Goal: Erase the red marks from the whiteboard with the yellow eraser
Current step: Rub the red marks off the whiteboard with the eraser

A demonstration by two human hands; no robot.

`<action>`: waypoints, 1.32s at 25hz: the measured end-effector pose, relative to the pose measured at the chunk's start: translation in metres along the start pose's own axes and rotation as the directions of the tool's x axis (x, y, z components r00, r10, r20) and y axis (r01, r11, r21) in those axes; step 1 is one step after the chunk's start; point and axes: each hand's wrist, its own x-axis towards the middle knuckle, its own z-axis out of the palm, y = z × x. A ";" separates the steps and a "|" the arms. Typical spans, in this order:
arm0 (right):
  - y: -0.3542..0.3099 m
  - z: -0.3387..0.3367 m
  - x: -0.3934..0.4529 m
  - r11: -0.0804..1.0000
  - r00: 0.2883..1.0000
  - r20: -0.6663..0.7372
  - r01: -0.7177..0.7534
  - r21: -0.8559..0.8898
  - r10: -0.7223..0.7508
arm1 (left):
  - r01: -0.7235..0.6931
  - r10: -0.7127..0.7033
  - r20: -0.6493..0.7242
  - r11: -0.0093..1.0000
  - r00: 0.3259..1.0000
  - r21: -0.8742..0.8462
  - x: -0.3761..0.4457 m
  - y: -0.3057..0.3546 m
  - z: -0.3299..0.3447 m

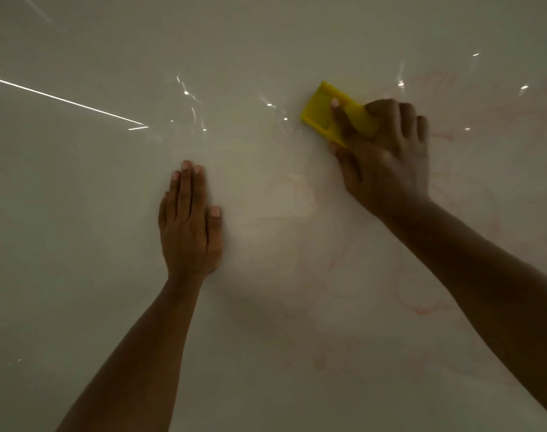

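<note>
We see our right hand (381,157) clamped on the yellow eraser (334,115), pressed to the whiteboard (78,213) at upper centre. Our left hand (189,226) lies flat, fingers together, nearby. Faint red marks (421,304) smear the board's right side

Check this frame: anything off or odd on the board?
Nothing damaged. Faint red marks remain smeared across the whiteboard, mostly lower right. The right hand presses the yellow eraser there; the left hand lies flat.
</note>
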 end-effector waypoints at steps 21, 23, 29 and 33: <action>-0.056 0.003 -0.022 0.956 0.958 -0.016 0.286 0.061 -0.285 | 0.002 -0.002 -0.005 1.000 1.000 0.012 -0.001 0.004 -0.003; -0.061 0.004 -0.022 0.991 0.993 -0.037 0.114 0.076 -0.112 | 0.002 -0.002 -0.003 1.000 1.000 0.016 0.000 0.003 -0.004; -0.060 -0.004 -0.057 0.760 0.774 0.033 0.612 0.220 -0.633 | 0.004 -0.004 -0.005 1.000 1.000 0.019 -0.001 0.004 -0.004; -0.048 -0.003 -0.045 0.990 0.993 -0.009 0.115 0.081 -0.115 | 0.005 -0.005 0.028 1.000 1.000 0.008 0.002 0.006 -0.005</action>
